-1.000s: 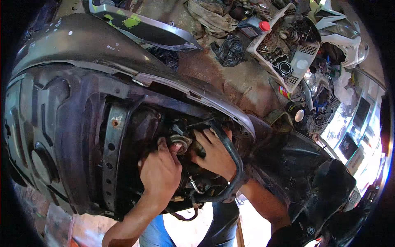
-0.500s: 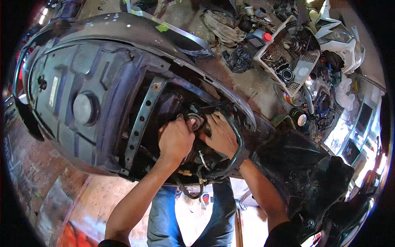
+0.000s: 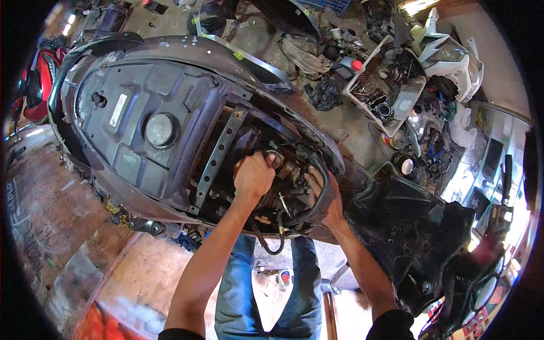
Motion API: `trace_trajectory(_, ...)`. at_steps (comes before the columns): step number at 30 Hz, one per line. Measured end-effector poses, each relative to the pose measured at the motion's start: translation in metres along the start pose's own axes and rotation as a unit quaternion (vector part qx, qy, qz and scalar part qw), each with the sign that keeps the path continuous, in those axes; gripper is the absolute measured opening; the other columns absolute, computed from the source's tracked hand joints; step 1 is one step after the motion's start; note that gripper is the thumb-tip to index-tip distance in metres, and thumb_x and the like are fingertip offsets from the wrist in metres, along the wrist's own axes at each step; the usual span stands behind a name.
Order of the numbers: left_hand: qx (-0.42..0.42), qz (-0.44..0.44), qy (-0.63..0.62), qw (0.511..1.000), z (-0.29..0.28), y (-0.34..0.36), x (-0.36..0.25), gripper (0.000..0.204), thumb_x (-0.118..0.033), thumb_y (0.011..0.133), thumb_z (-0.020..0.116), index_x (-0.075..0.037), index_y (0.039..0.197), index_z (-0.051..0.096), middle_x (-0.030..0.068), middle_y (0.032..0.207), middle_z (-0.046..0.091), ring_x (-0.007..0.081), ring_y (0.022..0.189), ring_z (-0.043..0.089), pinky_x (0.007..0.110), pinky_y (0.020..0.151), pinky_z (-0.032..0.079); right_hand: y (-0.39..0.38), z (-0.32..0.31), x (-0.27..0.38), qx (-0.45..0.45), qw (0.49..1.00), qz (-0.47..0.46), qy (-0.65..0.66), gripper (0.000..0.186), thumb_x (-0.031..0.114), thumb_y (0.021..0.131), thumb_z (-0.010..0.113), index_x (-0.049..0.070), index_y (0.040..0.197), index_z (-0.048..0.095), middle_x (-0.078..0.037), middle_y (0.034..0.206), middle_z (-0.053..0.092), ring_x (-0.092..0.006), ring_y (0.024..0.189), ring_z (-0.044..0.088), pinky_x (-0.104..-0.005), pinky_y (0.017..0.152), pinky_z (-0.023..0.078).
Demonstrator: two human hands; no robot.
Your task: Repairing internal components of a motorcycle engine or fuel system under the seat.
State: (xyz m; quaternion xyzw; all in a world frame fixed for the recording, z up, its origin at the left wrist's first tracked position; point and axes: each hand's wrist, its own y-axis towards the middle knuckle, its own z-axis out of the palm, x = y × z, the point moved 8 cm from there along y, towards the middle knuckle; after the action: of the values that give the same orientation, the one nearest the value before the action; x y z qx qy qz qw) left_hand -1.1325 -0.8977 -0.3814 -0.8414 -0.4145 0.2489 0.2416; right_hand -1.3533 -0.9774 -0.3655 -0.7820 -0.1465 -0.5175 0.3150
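A scooter body with its seat off lies across the view, and both my hands reach into its open engine bay. My left hand is closed, its fingers gripping the edge of a round metal fitting. Just right of that sits a brownish metal engine part. My right hand is at the bay's right end, fingers stretched inward beside a thick black curved tube that partly covers it. Near my hands are a thin silvery bolt-like rod and a black hose that loops down from the bay.
A perforated metal crossbar spans the bay, left of which is the dark tank cover with a round cap. Black plastic bodywork extends right. On the floor beyond stand a crate of engine parts, rags and a black bag.
My right hand has drawn back to the right, away from the metal part, uncovering it. My left hand stays at the round fitting. The whole view has shifted somewhat.
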Motion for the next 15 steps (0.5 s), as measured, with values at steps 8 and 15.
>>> trace_trajectory(8,0.02,0.0,-0.029,0.999,-0.012,-0.002,-0.009,0.042,-0.038,0.097,0.055,0.001,0.093,0.07,0.0271,0.088,0.07,0.0439,0.089,0.069,0.05,0.084,0.053,0.012,-0.07,0.097,-0.19,0.965,-0.088,-0.16,0.027,-0.005,0.094,0.053,0.002,0.114,0.069,-0.016,0.116,0.067,-0.0257,0.104,0.065,-0.0372,0.085,0.051)
trace_trajectory(15,0.014,0.015,-0.042,0.999,-0.004,-0.001,-0.013,0.038,-0.037,0.095,0.057,-0.002,0.092,0.07,0.0232,0.089,0.072,0.039,0.088,0.071,0.046,0.083,0.055,0.073,0.042,-0.02,0.137,0.951,0.26,-0.093,0.054,0.046,0.098,0.051,0.001,0.124,0.066,-0.022,0.119,0.067,-0.0389,0.11,0.062,-0.0412,0.096,0.046)
